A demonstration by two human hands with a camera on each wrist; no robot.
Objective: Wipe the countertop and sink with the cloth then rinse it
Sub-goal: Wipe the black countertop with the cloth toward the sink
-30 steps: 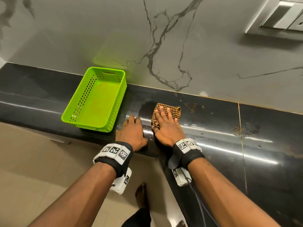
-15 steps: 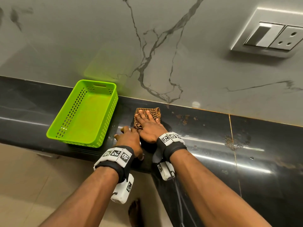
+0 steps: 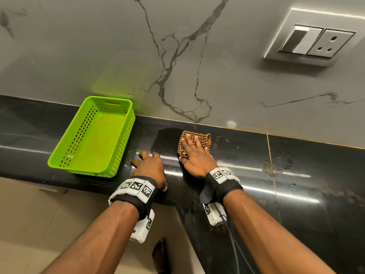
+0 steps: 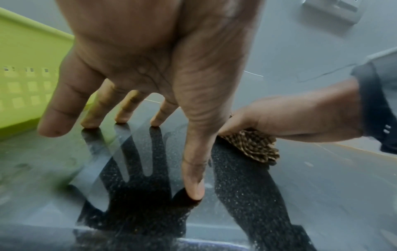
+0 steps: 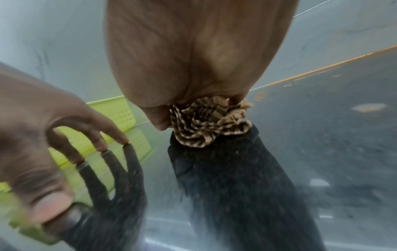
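A brown checked cloth (image 3: 203,137) lies on the black countertop (image 3: 308,161), close to the marble wall. My right hand (image 3: 194,154) presses flat on it, fingers straight and spread; the cloth (image 5: 206,125) bunches up under the palm of the right hand (image 5: 193,51). My left hand (image 3: 150,166) rests on the counter to the left, between the cloth and the basket. Its fingertips (image 4: 122,118) touch the stone, spread apart, and the left hand (image 4: 139,59) holds nothing. No sink is in view.
A lime-green perforated basket (image 3: 122,147) stands empty on the counter, left of my left hand. Brownish stains (image 3: 273,168) mark the stone right of the cloth. A switch and socket plate (image 3: 310,43) sits high on the wall. The counter's front edge runs under my wrists.
My right hand slid the cloth left toward the basket, then back right and nearer the wall. The left hand stayed planted by the basket. The head view tilted up.
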